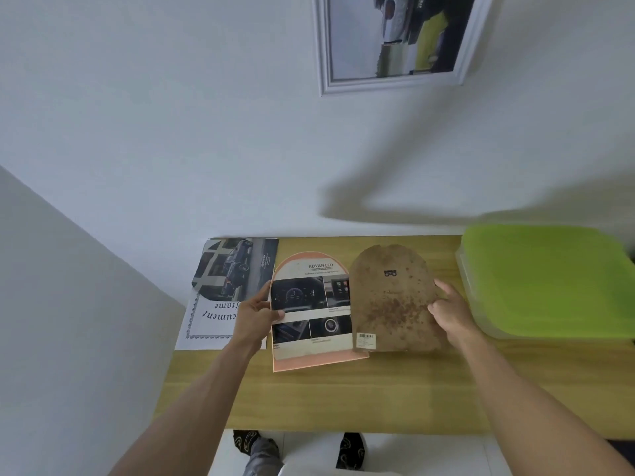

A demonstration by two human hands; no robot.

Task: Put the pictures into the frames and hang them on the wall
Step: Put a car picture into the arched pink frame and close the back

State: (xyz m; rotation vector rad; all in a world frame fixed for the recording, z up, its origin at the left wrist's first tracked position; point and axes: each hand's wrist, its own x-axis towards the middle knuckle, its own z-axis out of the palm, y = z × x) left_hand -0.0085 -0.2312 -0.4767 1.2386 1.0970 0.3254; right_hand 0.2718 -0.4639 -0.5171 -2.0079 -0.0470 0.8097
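Observation:
An arched pink frame [319,360] lies flat on the wooden table [343,396] with an arch-cut car brochure picture [309,304] on top of it. My left hand [256,316] pinches the picture's left edge. To the right, a brown arched backing board [391,300] with rust-like spots, a small hanger and a barcode label overlaps the picture's right side. My right hand [450,312] holds the board's right edge. A white-framed car picture [395,42] hangs on the wall above.
A car picture sheet [233,266] and a white "Document Frame" insert sheet [209,321] lie at the table's left end. A plastic box with a green lid [549,280] stands at the right. My feet [299,448] show below the table's front edge.

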